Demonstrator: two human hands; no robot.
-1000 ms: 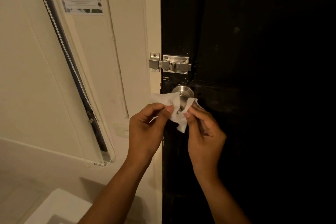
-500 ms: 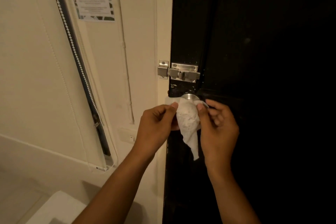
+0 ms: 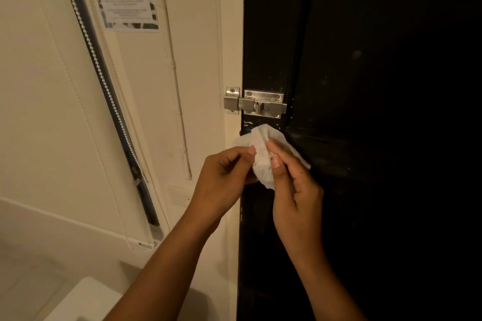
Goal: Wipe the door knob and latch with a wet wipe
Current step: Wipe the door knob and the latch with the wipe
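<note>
Left hand: the left hand (image 3: 224,177) pinched the left edge of the wet wipe (image 3: 263,156) between thumb and forefinger, the other fingers curled loosely. It probably held that edge taut so the cloth stayed spread.

Right hand: the right hand (image 3: 292,182) pinched the wipe from the right, thumb pressed flat on the cloth's near face, fingers tucked behind it. That grip looked suited to cupping and twisting the wipe over something round.

Wet wipe: white and bunched into a dome between the two hands, just below the latch (image 3: 255,103), with a loose corner trailing to the right past the right hand.

Door knob: not visible. Judging by the dome shape, it sat beneath the wipe at the left edge of the dark door (image 3: 378,138), though that could not be confirmed.

Latch: a steel slide bolt spanning the seam between the door and the cream frame (image 3: 229,55), its bolt pushed left into the keeper. It was bare and apart from the wipe.

Step in hand: the knob was probably being covered for wiping; the latch looked not yet wiped.

Risk: a damp, bunched wipe could slip off a smooth knob, which may explain the two-handed hold.
</note>
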